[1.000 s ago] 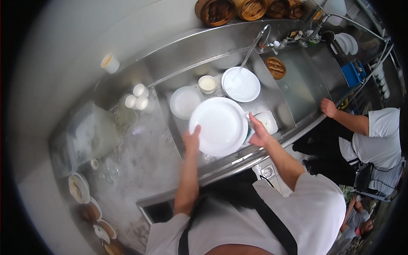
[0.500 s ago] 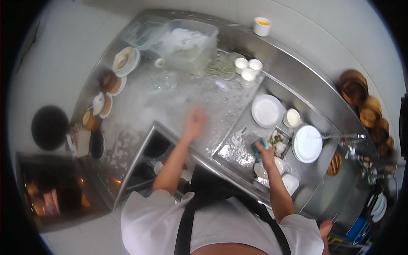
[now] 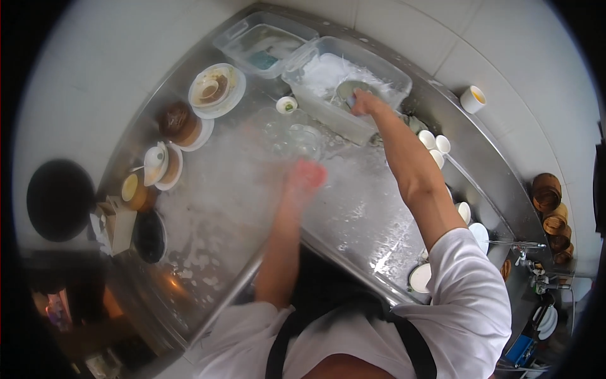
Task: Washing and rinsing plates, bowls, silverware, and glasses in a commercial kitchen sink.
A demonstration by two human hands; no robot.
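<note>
My right hand (image 3: pixel 363 102) reaches far out over a clear plastic tub (image 3: pixel 361 134) of white suds. Its fingers are closed on the edge of a round grey-green thing (image 3: pixel 350 90), whose kind I cannot make out. My left hand (image 3: pixel 307 175) is over the wet steel counter (image 3: pixel 341 196), smeared by motion and haze, so its fingers do not show clearly. Just beyond it are clear glass dishes (image 3: pixel 304 140). A small white cup (image 3: pixel 286 105) with a green bit inside stands near the suds tub.
Along the left edge are stacked used plates (image 3: pixel 218 95), brown pots (image 3: pixel 180 123) and a white lidded pot (image 3: pixel 154 164). Another clear tub (image 3: pixel 265 35) stands at the back. Several white cups (image 3: pixel 435 148) and a running tap (image 3: pixel 530 245) are at right.
My right hand, which held a dark green scouring pad over the dishes at right, has swung up and left to the suds tub. My left hand remains over the counter, blurred. The view has turned left.
</note>
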